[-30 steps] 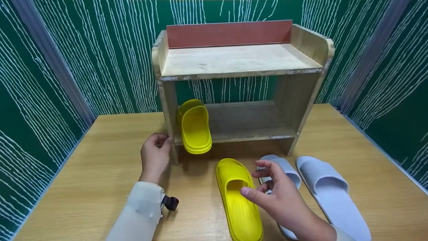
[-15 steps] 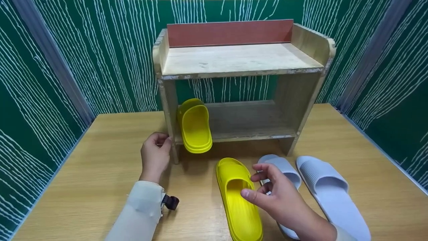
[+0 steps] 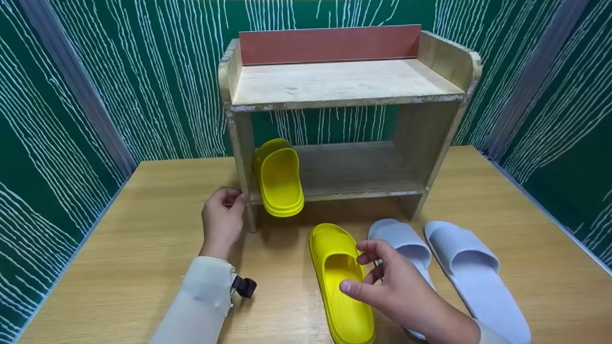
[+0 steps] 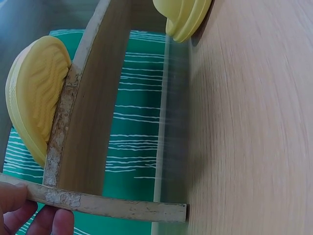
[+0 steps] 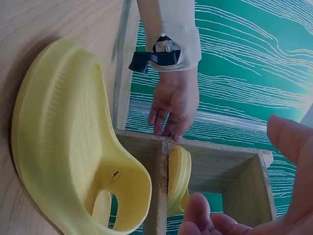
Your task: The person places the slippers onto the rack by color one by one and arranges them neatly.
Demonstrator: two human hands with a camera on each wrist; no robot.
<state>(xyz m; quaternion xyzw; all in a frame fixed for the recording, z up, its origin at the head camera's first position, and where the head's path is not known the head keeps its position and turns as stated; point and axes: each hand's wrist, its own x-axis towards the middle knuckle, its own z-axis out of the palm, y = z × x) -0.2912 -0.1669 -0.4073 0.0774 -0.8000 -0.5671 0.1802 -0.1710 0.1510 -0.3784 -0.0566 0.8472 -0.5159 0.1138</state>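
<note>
My left hand (image 3: 222, 222) pinches the front edge of the left side panel of a small wooden shoe rack (image 3: 344, 86); the left wrist view shows thumb and fingers on that panel (image 4: 146, 209). On the rack's lower shelf, against the left side, a yellow slipper (image 3: 281, 184) leans with its heel end overhanging the front edge. A second yellow slipper (image 3: 342, 286) lies on the table in front. My right hand (image 3: 399, 282) hovers over its right side with thumb and fingers spread apart, holding nothing. The right wrist view shows this slipper (image 5: 63, 127) beside the hand.
Two pale grey-blue slippers (image 3: 483, 282) lie side by side on the wooden table (image 3: 143, 248) to the right, the nearer one partly hidden by my right hand. Green walls (image 3: 181, 86) with white drip lines enclose the table's back and sides.
My right hand has shifted slightly left, farther over the yellow slipper on the table. My left hand keeps its grip on the rack, and the slippers stay put.
</note>
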